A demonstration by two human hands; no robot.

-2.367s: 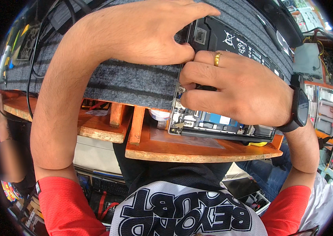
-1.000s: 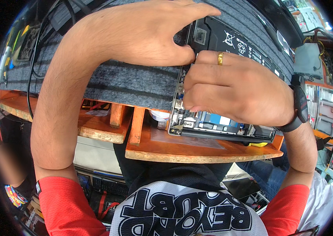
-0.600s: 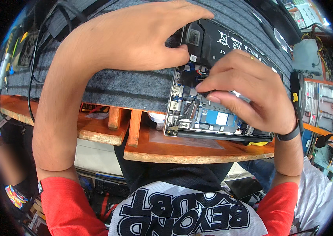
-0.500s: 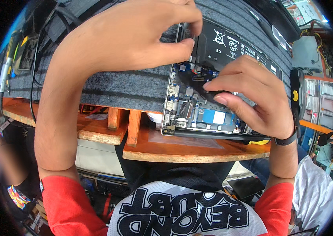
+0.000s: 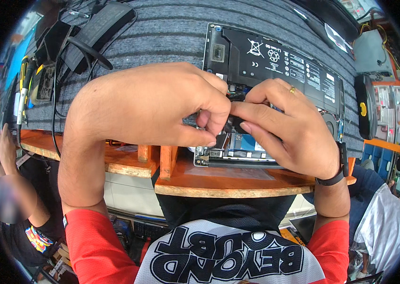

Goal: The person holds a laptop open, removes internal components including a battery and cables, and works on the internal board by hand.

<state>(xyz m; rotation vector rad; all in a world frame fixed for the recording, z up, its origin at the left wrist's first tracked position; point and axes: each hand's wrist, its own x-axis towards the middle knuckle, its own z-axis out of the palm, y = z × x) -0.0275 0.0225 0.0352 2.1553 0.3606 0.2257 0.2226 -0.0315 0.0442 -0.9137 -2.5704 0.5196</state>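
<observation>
An opened laptop [image 5: 203, 78] lies on the striped grey mat, its inside bare. The black battery [image 5: 256, 61] fills its far part, and a blue circuit board piece [image 5: 243, 143] shows along the near side. Over the board's left part, my left hand [image 5: 162, 104] is closed, fingers curled and pointing down. My right hand [image 5: 287, 128] reaches in from the right with bent fingers, its index fingertip meeting the left fingers. Beside those fingertips is a small black piece [image 5: 236, 96], perhaps a cable or tape. What either hand pinches is hidden by the fingers.
A black power adapter [image 5: 100, 33] with a looped cable lies far left on the grey mat [image 5: 162, 42]. Pen-like tools [image 5: 22, 80] are at the left edge. A black tape measure-like object [image 5: 366, 106] sits right of the laptop. Another person's arm [image 5: 6, 149] shows at left.
My left hand has come down and toward me, from the laptop's far left corner to the board. My right fingers have moved slightly left to meet it.
</observation>
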